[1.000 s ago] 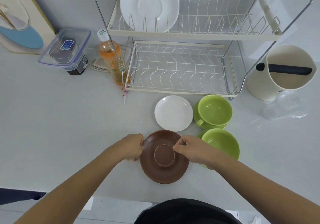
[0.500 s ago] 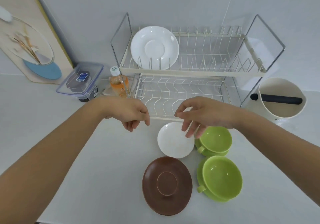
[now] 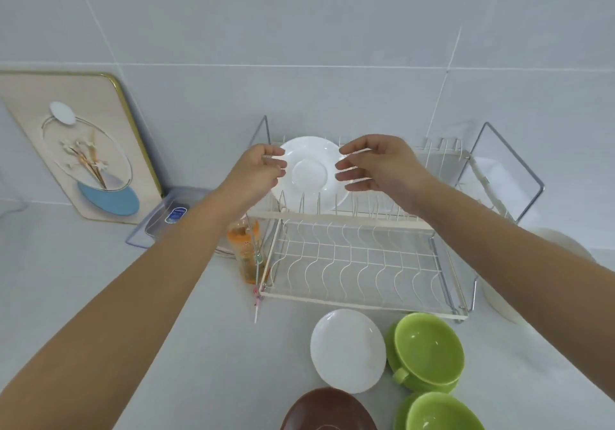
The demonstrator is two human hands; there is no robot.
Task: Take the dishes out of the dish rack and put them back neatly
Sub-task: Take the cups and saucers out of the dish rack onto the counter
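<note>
A white saucer (image 3: 309,171) stands upright in the top tier of the white wire dish rack (image 3: 352,263). My left hand (image 3: 258,170) is at the saucer's left edge and my right hand (image 3: 372,163) at its right edge, fingers apart and curled toward it; whether they touch it I cannot tell. On the counter in front of the rack lie a small white plate (image 3: 347,349), a brown saucer (image 3: 327,411) upside down, and two green cups on green saucers (image 3: 427,353) (image 3: 441,413).
An orange drink bottle (image 3: 246,250) stands at the rack's left front corner. Behind it is a clear lidded box (image 3: 166,216) and a decorated board (image 3: 76,150) leaning on the tiled wall. A cream container (image 3: 559,240) sits to the right of the rack.
Both hands let go of the brown saucer on the counter and rose to the white saucer in the rack's top tier. The view tilted upward.
</note>
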